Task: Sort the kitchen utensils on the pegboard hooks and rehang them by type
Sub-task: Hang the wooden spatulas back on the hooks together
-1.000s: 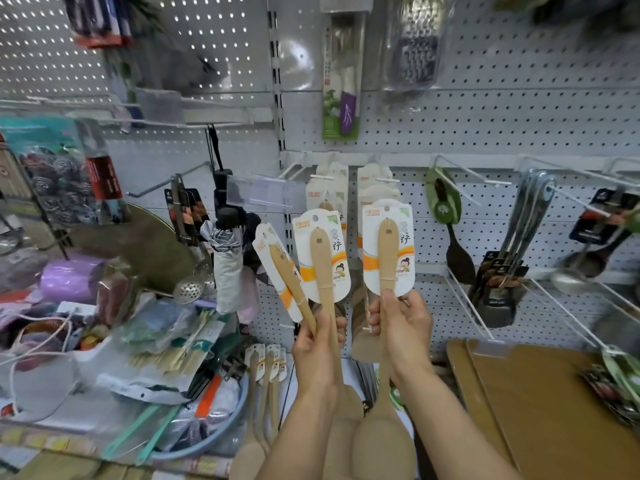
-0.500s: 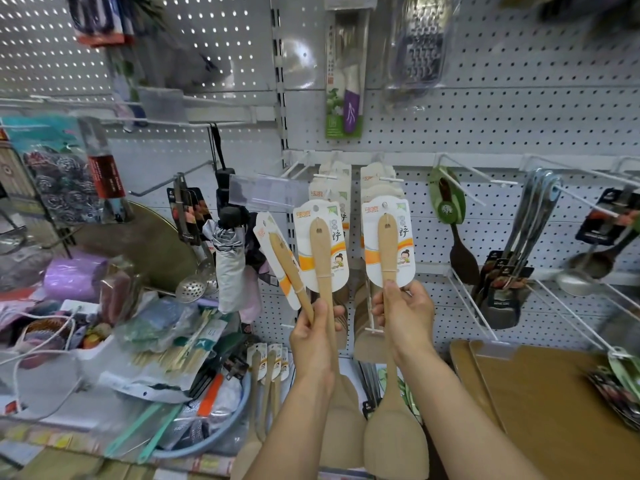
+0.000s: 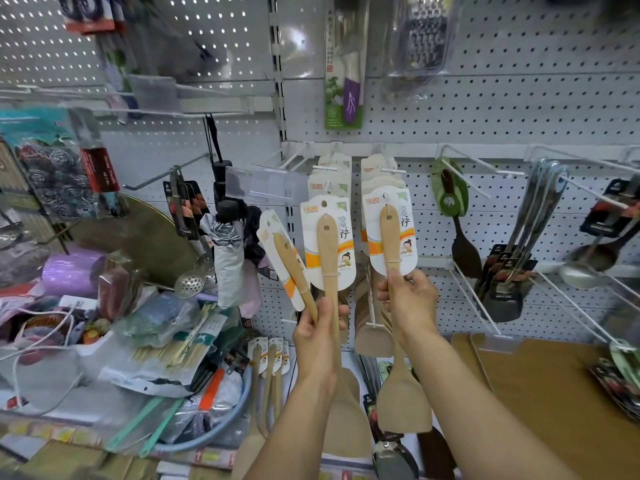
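left hand point(image 3: 317, 336): gripping two carded wooden spatulas point(image 3: 327, 261) by the handles, fanned apart, blades hanging down below the wrist

right hand point(image 3: 408, 299): pinching one more spatula point(image 3: 390, 237) by its handle, card end up, blade dangling under the hand

landmark: going off the two spatula hooks point(image 3: 379, 169) on the pegboard point(image 3: 519, 109), both already carrying stacks of the same cards

where the spatulas are sitting: all three are being held just below and in front of those hooks, the right one's card hole lining up under the right hook's stack

what's just changed: over the last second both hands have been creeping up toward the hooks, and the cards are reading higher against the stacks than before

what that means: I'm guessing the sorting bit for these is done and it's rehanging time, right one going first

not done yet: no card is threaded on a hook so far

other stuff: dark spatula point(image 3: 462, 244) and metal ladles point(image 3: 540, 209) are hanging right of the hooks, an umbrella point(image 3: 227, 251) is hanging to the left

watch out: the card hole is tiny and the stack is crowding the hook tip
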Demonstrator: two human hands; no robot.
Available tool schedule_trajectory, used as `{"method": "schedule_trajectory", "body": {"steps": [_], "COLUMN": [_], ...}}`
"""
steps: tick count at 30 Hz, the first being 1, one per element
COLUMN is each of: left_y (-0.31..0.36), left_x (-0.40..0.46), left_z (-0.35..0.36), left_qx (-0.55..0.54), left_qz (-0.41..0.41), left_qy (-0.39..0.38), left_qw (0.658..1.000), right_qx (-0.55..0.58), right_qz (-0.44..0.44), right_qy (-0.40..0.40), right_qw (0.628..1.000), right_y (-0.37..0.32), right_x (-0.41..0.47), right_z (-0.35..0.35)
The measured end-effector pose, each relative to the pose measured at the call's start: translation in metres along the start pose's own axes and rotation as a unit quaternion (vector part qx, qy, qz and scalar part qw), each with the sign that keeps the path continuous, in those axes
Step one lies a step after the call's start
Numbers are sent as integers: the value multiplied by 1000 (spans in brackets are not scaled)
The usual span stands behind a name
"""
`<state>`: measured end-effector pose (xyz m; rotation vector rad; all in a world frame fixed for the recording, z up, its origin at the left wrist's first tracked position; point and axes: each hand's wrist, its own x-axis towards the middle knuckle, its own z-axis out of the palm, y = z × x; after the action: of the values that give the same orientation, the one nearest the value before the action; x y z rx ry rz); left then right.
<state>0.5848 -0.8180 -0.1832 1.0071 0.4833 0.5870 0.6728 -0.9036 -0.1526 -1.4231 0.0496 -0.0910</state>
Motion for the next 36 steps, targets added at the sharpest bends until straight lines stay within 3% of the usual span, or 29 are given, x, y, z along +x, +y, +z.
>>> {"method": "schedule_trajectory", "body": {"steps": [6, 11, 16, 18, 21, 26, 31, 36], "left_y": [6, 7, 9, 9, 8, 9, 10, 15], "left_x": [7, 13, 19, 20, 22, 27, 35, 41], "left_z": [6, 6, 8, 10, 13, 13, 3, -9], "left_qx": [-18, -21, -22, -29, -41, -46, 23, 91], "left_qz": [18, 24, 22, 22, 21, 24, 38, 108], "left_qy": [-12, -9, 4, 7, 5, -6, -20, -6], "left_qw": [1000, 999, 999, 999, 999, 999, 999, 990], "right_qx": [-16, -53, -49, -35, -32, -76, -85, -69], "right_qz": [15, 15, -71, -115, -150, -69, -61, -55], "right_qy": [-2, 43, 76, 58, -36, -156, -139, -129], "right_qw": [1000, 998, 993, 991, 987, 982, 985, 988], "right_y": [3, 4, 1, -4, -15, -30, -26, -23], "right_x": [8, 8, 2, -3, -9, -11, -4, 2], "right_z": [3, 6, 14, 19, 31, 50, 62, 71]}}
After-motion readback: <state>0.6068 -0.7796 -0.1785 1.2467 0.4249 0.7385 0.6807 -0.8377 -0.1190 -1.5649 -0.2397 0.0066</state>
